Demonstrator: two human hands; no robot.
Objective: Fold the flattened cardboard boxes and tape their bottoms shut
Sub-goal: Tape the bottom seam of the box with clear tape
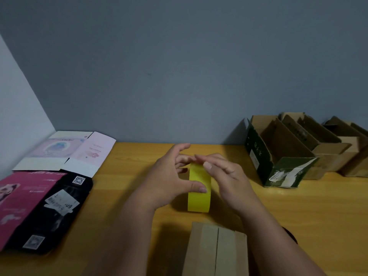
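Two hands meet on the yellow tape roll (pixel 199 188), standing on edge mid-tabletop (pixel 298 212): left hand (pixel 171 180) grips its side, thumb on the face; right hand (pixel 225 174) pinches at the top, probably after the tape end. The folded box (pixel 216 250) lies just nearer, seam pointing away, untaped; room either side.

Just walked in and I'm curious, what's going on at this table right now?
A person is handling a yellow tape roll upright above the wooden table. The left hand grips it with thumb on its face, while the right hand fingers pick at its top, likely finding the end. A brown box with its flaps folded shut lies in front, untaped. Flattened boxes lie at left, folded boxes at right.
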